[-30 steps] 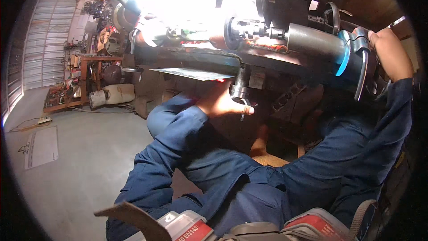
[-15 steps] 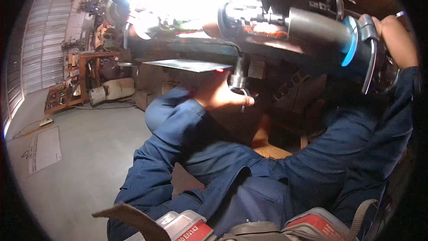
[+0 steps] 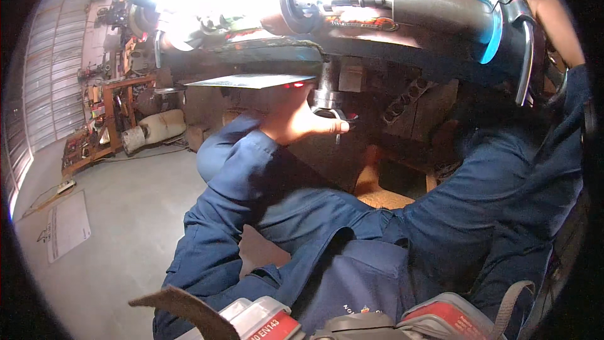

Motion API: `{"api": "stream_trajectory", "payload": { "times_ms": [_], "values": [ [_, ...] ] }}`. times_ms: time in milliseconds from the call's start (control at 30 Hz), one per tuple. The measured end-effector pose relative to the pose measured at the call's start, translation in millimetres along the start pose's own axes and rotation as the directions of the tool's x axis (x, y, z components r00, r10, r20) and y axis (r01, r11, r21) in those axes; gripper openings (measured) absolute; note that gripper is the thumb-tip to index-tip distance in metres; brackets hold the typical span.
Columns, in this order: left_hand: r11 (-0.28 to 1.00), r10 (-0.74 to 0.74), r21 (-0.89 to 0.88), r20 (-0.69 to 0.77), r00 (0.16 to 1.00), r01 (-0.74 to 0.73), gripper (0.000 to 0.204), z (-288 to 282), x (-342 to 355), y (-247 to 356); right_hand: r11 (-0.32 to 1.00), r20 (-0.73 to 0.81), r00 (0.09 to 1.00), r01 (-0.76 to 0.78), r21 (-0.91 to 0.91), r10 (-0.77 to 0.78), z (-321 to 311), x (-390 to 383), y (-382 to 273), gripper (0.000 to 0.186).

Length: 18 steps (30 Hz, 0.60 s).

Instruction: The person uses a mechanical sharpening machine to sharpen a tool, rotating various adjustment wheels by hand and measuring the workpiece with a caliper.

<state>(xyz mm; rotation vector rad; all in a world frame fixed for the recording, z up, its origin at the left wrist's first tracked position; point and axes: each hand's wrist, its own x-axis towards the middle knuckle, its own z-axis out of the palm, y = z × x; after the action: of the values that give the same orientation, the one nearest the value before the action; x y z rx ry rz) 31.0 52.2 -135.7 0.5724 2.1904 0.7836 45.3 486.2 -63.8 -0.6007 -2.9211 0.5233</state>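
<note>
My left hand point(image 3: 294, 121) is closed round the lower fitting of an upright metal post point(image 3: 326, 91), its thumb across the front. The other fingers are mostly hidden behind it. Just above this hand, a thin flat plate point(image 3: 251, 80) catches the light, with red glints at its right end. At the far right my right hand point(image 3: 557, 22) is up against a metal bracket point(image 3: 517, 9) at the end of a grey metal cylinder point(image 3: 440, 12). Its fingers are curled, but what they grip is hidden. A bright blue ring point(image 3: 492, 28) sits between cylinder and bracket.
A long machine bed point(image 3: 402, 50) spans the top, with glare over its left part. A chrome lever point(image 3: 525, 66) hangs near my right hand. To the left stand a wooden rack point(image 3: 110, 116) and a pale canister point(image 3: 160, 127). A printed board point(image 3: 68, 226) lies on the grey floor.
The view has shifted, so the machine and both hands appear a little higher, with the machine further left. Both hands keep their places on the machine.
</note>
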Motion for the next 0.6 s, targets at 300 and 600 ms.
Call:
{"api": "stream_trajectory", "payload": {
  "times_ms": [300, 600],
  "values": [
    [0.998, -0.043, -0.051, -0.012, 0.999, 0.042, 0.084, -9.0, -4.0, -9.3, 1.0, -0.023, 1.0, 0.018, 0.009, -0.018, 4.0, -5.6, 2.4, 0.036],
    [0.841, -0.05, -0.537, 0.05, 0.997, 0.07, 0.081, -1.5, -9.5, -34.5, 0.999, -0.035, 0.999, 0.032, 0.004, -0.032, 1.5, -8.3, 0.0, 0.034]
  ]
}}
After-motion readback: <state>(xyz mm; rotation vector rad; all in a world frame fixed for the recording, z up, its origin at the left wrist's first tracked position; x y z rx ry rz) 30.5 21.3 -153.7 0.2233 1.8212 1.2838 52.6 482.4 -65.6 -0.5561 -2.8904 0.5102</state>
